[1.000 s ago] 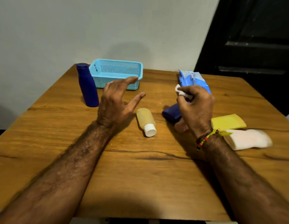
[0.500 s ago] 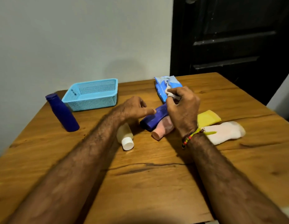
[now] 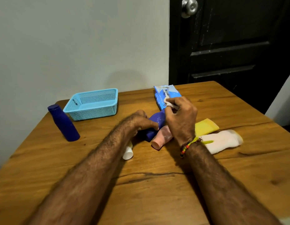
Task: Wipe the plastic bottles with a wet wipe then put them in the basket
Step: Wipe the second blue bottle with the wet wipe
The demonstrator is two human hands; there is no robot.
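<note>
While left fingers (image 3: 150, 125) curl round the lying blue bottle (image 3: 155, 121), right fingers (image 3: 171, 106) pinch a wipe (image 3: 168, 103)

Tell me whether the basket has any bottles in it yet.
Empty. The basket shows only bare mesh inside; the upright blue bottle stands on the table beside it.

We can read nothing here. The blue wipes pack (image 3: 167, 96) at the far side of the table (image 3: 157, 184) carries pale print along its left edge and a small dark mark near its lower corner, but we find both too small and blurred to make out. We see no lettering on the bottles.
</note>
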